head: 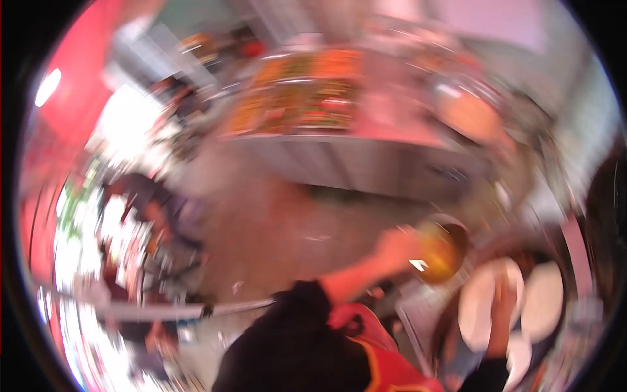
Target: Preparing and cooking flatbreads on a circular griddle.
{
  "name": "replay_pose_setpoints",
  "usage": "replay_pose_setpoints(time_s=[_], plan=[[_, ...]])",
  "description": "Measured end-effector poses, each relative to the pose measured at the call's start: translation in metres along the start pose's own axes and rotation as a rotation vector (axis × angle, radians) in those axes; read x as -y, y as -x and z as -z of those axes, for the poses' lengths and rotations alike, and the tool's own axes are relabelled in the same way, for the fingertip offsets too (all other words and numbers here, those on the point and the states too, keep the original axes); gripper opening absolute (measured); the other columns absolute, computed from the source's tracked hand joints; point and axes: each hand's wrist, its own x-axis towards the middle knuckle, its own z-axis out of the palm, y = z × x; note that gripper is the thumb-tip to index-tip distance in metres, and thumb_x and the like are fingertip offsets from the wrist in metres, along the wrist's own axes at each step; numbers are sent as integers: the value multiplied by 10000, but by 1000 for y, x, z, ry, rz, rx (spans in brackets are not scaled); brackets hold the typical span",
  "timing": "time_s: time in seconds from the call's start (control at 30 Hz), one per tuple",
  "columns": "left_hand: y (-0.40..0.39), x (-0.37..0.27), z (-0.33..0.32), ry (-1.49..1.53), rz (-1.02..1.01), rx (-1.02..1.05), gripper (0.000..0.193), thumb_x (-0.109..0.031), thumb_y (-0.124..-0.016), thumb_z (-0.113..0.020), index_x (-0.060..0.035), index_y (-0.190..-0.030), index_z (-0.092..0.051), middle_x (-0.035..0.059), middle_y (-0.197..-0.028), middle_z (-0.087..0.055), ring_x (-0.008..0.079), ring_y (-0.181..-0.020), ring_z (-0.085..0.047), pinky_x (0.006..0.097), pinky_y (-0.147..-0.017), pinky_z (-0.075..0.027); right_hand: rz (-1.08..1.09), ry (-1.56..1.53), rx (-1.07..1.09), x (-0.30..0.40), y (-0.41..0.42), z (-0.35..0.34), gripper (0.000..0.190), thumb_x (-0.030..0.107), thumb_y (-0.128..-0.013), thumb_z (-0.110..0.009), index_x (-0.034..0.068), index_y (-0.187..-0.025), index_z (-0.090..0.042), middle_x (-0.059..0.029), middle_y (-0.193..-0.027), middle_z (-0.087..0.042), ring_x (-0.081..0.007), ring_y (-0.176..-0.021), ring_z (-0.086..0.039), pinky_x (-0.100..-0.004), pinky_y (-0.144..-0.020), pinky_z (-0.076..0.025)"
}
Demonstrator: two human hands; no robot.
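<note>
The whole view is blurred by motion. My left hand (399,247), on an outstretched arm, is closed at the side of a round bowl (458,235) with something shiny and yellow-orange in it. My right hand (503,296) lies over a pale, flat oval piece, perhaps flatbread (475,306), on a large round dark pan (443,328). Its fingers are too blurred to show whether they grip the piece. A second pale piece (542,301) is to the right, and another (519,357) is beside my right wrist.
Across the floor stands a counter (392,112) with several trays of colourful food (303,93). A large round vessel with orange contents (468,115) is at its right end. Several people, one in dark clothing (152,201), are at the left. A pale rail (152,311) crosses the lower left.
</note>
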Motion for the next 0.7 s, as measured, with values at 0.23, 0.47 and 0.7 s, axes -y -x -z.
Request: replay_pose_setpoints(time_s=[0.23,0.47,0.7], plan=[[26,10,-21,565,306,-127,229,-190,-767,-515,29,-815,-561,250,-732,-595,417,-715,-603,486,-660,-493,-25,344,-354,37,97,-38,159,161,-867,-567,40,-815,-657,-105,-831,-652,-250,-763,-606,-345,-672,-484],[41,-11,-16,557,310,-172,252,-198,-780,-511,42,-850,-545,256,-747,-593,426,-724,-597,493,-668,-484,-216,967,-655,-219,86,19,347,392,-911,-480,104,-846,-661,-65,-741,-619,-180,-663,-608,-313,-548,-477],[79,-47,-18,597,459,-260,234,-182,-760,-520,37,-827,-567,270,-769,-601,422,-753,-608,500,-690,-494,150,432,-280,-19,103,-13,278,259,-886,-543,43,-1006,-669,-164,-911,-652,-338,-839,-600,-425,-760,-491]])
